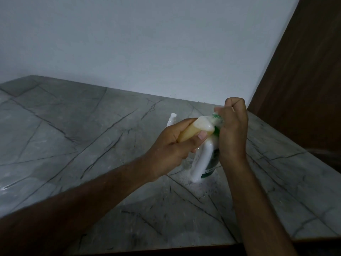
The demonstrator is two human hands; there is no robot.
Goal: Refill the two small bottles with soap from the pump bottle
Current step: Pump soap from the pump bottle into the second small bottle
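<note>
Blocking pump bottle (208,163), hands (232,133) — perhaps foam

Dim, flat, bluish light. Faint glare streak on the marble counter (5,187) at left. Forearms near the bottom edge fall into deep shadow. Slight motion blur; wide-angle bending at edges.
</note>
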